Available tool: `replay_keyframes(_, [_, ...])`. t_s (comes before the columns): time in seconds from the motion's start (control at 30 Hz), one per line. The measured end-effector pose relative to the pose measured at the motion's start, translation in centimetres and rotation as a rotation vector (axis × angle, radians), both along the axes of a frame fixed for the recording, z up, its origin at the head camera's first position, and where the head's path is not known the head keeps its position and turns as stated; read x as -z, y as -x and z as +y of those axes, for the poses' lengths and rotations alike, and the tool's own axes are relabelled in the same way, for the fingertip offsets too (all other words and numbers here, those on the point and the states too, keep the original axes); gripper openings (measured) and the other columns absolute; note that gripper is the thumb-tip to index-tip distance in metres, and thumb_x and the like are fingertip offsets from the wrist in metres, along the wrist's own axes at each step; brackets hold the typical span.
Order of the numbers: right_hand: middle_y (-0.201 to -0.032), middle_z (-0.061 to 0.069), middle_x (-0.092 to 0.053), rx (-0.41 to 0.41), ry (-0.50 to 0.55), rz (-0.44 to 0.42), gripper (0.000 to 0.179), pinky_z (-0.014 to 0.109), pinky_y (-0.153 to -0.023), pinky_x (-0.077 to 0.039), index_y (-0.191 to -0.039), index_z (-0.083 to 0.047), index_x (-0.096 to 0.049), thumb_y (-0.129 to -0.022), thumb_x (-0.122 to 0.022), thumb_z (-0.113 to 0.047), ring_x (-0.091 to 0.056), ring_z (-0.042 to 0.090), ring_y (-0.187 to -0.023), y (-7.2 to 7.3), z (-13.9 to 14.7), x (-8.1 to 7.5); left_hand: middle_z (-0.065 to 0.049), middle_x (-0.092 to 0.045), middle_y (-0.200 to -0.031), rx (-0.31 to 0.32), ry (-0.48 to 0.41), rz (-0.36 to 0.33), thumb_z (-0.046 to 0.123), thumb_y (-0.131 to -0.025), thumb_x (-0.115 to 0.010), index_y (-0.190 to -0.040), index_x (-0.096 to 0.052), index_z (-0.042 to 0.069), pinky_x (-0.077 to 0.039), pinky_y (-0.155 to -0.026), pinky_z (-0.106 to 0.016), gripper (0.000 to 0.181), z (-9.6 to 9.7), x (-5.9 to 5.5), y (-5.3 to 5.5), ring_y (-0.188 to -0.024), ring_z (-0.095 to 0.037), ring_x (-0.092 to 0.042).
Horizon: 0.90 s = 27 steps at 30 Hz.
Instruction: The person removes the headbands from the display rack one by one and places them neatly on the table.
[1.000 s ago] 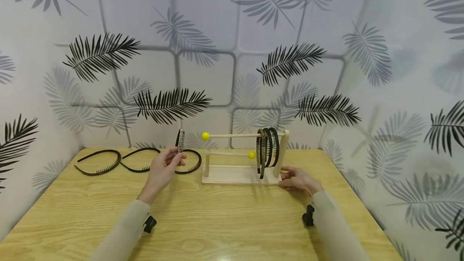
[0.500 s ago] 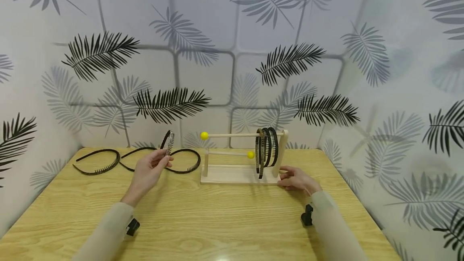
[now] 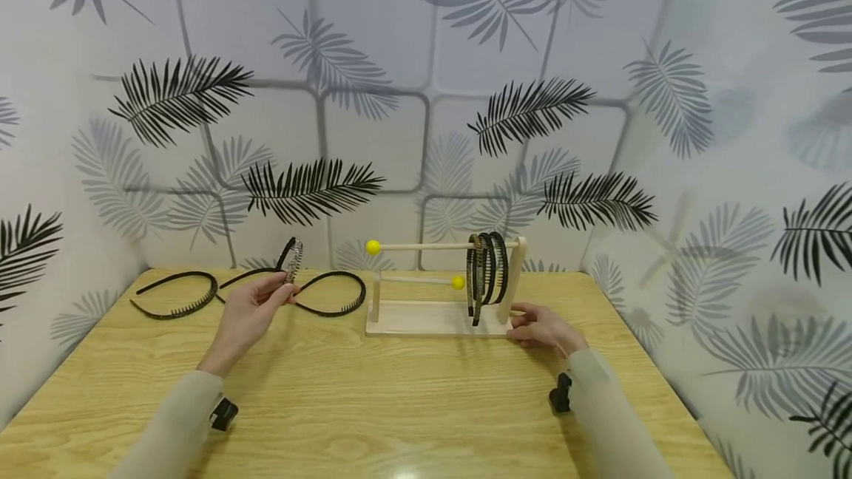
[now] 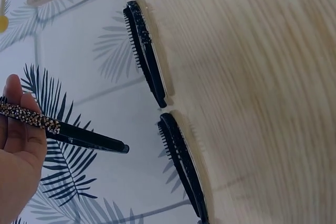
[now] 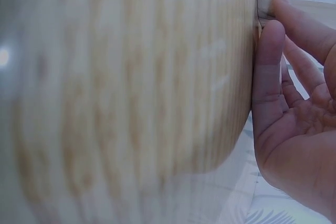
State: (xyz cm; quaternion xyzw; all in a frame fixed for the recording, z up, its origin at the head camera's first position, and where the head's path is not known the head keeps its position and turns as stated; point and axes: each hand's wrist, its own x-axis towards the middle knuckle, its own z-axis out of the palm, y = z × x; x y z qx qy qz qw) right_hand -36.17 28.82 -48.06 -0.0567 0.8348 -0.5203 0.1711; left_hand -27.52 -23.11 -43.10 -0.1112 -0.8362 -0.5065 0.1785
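My left hand (image 3: 249,313) pinches a headband (image 4: 89,136) with glittery stones along its band between thumb and fingers, raised above the table with its black end free. Under and beside it lie black toothed headbands: one (image 3: 356,304) to the right of the hand, one (image 3: 253,273) partly hidden behind it, and one (image 3: 206,301) at the far left. My right hand (image 3: 549,329) holds the right end of a wooden rack's base (image 3: 419,318), thumb at the front corner and fingers by the upright. Several headbands (image 3: 491,272) hang at the right end of the rack's upper rod.
The upper rod (image 3: 426,247) ends in a yellow ball (image 3: 373,248) on the left. A shorter, lower rod (image 3: 413,279) ends in another yellow ball (image 3: 458,282). The wooden table (image 3: 399,398) meets a leaf-patterned wall (image 3: 373,124) at the back.
My left hand has moved left with the glittery headband, away from the rack and over the headbands on the table. The right hand keeps its place at the rack's base.
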Motion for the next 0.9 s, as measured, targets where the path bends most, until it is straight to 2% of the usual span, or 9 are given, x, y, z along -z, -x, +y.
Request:
replay_keyframes(0.07, [-0.109, 0.011, -0.059, 0.004, 0.006, -0.005, 0.073, 0.023, -0.068, -0.055, -0.151, 0.001, -0.032, -0.089, -0.070, -0.004, -0.059, 0.010, -0.081, 0.1, -0.1, 0.1, -0.023, -0.070, -0.114, 0.007, 0.003, 0.000, 0.023, -0.101, -0.057, -0.133, -0.057, -0.003, -0.053, -0.076, -0.013, 0.042, -0.4, -0.1, 0.0, -0.085, 0.005, -0.067])
replay_keyframes(0.23, [-0.110, 0.011, -0.058, 0.003, 0.014, -0.019, 0.074, 0.023, -0.069, -0.056, -0.151, 0.000, -0.032, -0.088, -0.071, -0.005, -0.060, 0.010, -0.081, 0.0, 0.0, 0.0, -0.025, -0.069, -0.114, 0.029, 0.008, -0.015, 0.020, -0.101, -0.057, -0.134, -0.055, -0.005, -0.055, -0.077, -0.014, 0.041, -1.6, -0.3, -0.3, -0.084, 0.005, -0.068])
replay_keyframes(0.4, [-0.105, 0.008, -0.059, -0.044, 0.040, 0.003, 0.075, 0.022, -0.069, -0.056, -0.150, 0.002, -0.033, -0.087, -0.074, -0.009, -0.060, 0.009, -0.080, -0.2, 0.3, -0.3, -0.021, -0.071, -0.113, 0.005, 0.049, -0.022, 0.023, -0.100, -0.058, -0.134, -0.058, 0.000, -0.049, -0.056, -0.016, 0.041, -2.7, -0.5, -0.6, -0.082, 0.002, -0.069])
replay_keyframes(0.47, [-0.105, 0.007, -0.058, -0.056, 0.045, 0.007, 0.077, 0.022, -0.069, -0.056, -0.150, 0.003, -0.032, -0.087, -0.074, -0.010, -0.060, 0.009, -0.081, -0.3, 0.4, -0.4, -0.020, -0.071, -0.112, 0.000, 0.069, -0.019, 0.023, -0.100, -0.058, -0.134, -0.058, 0.000, -0.046, -0.052, -0.020, 0.041, -3.1, -0.4, -0.8, -0.083, -0.002, -0.070])
replay_keyframes(0.6, [-0.110, 0.010, -0.057, -0.021, 0.036, -0.014, 0.076, 0.023, -0.070, -0.056, -0.151, 0.002, -0.031, -0.088, -0.072, -0.007, -0.060, 0.010, -0.082, -0.1, 0.3, -0.2, -0.017, -0.072, -0.112, -0.011, 0.119, -0.021, 0.024, -0.101, -0.057, -0.135, -0.058, 0.001, -0.049, -0.059, -0.019, 0.041, -3.9, -0.5, -1.1, -0.086, -0.007, -0.072])
replay_keyframes(0.7, [-0.113, 0.013, -0.057, 0.005, 0.019, -0.021, 0.074, 0.024, -0.070, -0.056, -0.151, 0.001, -0.031, -0.089, -0.070, -0.005, -0.060, 0.011, -0.082, 0.1, 0.2, 0.1, -0.016, -0.072, -0.111, -0.018, 0.161, -0.045, 0.026, -0.101, -0.057, -0.134, -0.058, 0.001, -0.051, -0.068, -0.016, 0.042, -4.5, -0.6, -1.4, -0.087, -0.005, -0.071])
replay_keyframes(0.9, [-0.116, 0.015, -0.056, 0.010, 0.001, -0.019, 0.072, 0.026, -0.072, -0.057, -0.152, 0.000, -0.030, -0.091, -0.069, -0.004, -0.062, 0.012, -0.084, 0.1, 0.1, 0.1, -0.015, -0.074, -0.106, 0.000, 0.203, -0.075, 0.024, -0.100, -0.059, -0.130, -0.060, -0.002, -0.053, -0.071, -0.016, 0.040, -5.7, -0.7, -1.8, -0.085, -0.002, -0.069])
